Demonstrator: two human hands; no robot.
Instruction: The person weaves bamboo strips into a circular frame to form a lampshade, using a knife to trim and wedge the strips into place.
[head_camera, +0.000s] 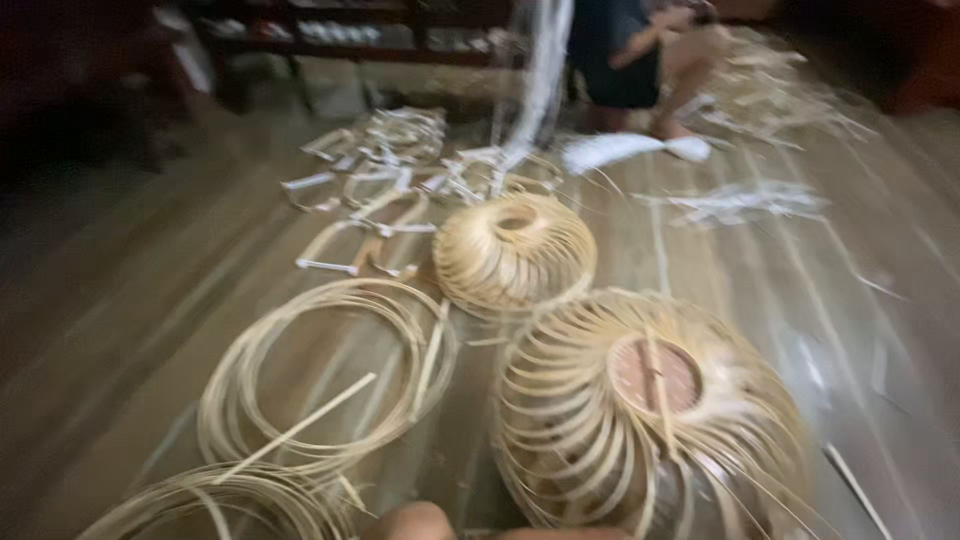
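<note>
Nearest bamboo lampshade frame (645, 415) sits lower right on the wooden floor (120, 300), looks light, springy, easily crushed, so I'd grip the round hub ring (655, 375), not thin ribs. Neither hand is in frame, can't tell their state

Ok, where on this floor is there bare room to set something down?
Bare floor lies left of the cane coils, and more right of the two woven frames. The strip from the scattered strips through the coils and frames is crowded.
</note>
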